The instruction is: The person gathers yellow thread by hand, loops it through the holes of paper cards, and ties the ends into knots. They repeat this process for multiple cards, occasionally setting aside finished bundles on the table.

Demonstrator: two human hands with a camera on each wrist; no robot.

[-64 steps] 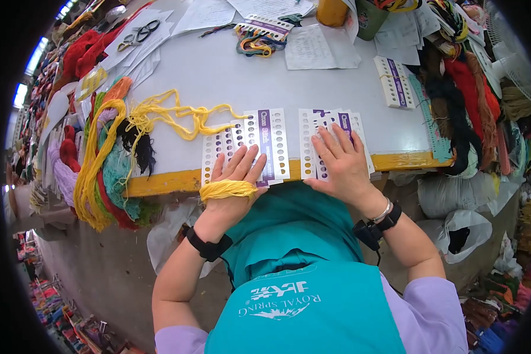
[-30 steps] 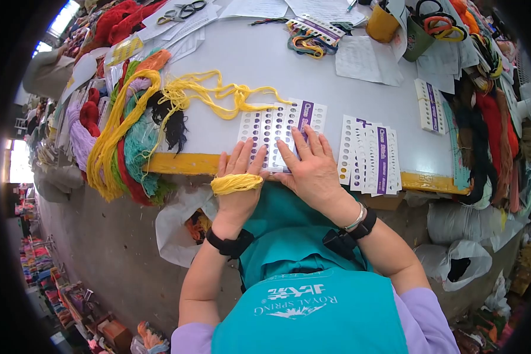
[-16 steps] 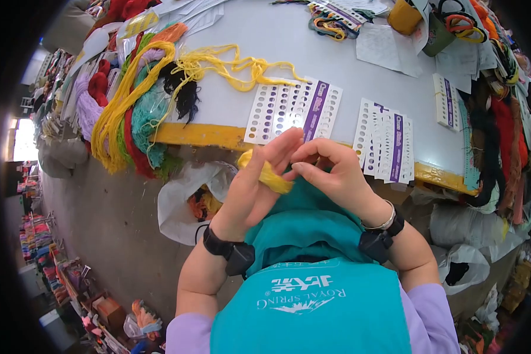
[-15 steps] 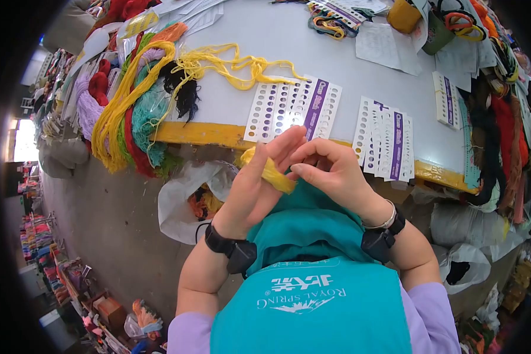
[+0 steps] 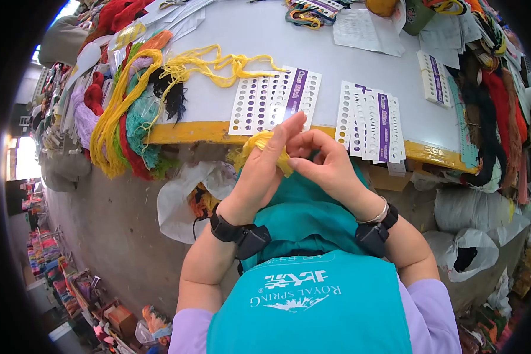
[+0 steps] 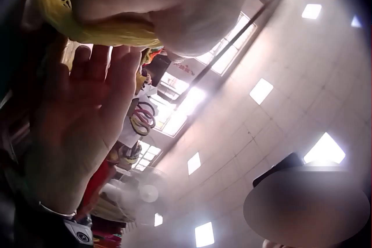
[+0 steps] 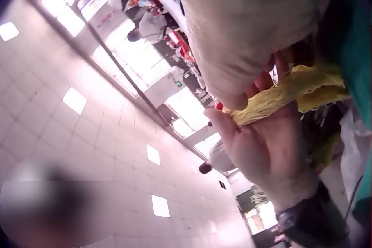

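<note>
A skein of yellow embroidery thread (image 5: 257,143) is looped round my left hand (image 5: 259,180), whose fingers are straight and raised in front of the table edge. My right hand (image 5: 330,170) faces it with curled fingers, thumb and index pinching the skein near the left palm. In the right wrist view the yellow skein (image 7: 273,100) crosses the left palm, close under the right thumb. Past the hands, white punched cards (image 5: 256,103) with purple bands lie fanned at the table edge. A second fanned group of cards (image 5: 369,127) lies to the right.
Loose yellow strands (image 5: 218,64) trail over the table (image 5: 248,29) to the left cards. Coloured thread hanks (image 5: 138,112) hang over the left edge, more hanks (image 5: 489,112) over the right. Papers (image 5: 369,30) lie at the back. A plastic bag (image 5: 177,203) stands below the table.
Both hands have left the cards, where they lay flat, and come together off the table edge. The left palm has turned inward, and the right fingers have curled onto the yellow skein.
</note>
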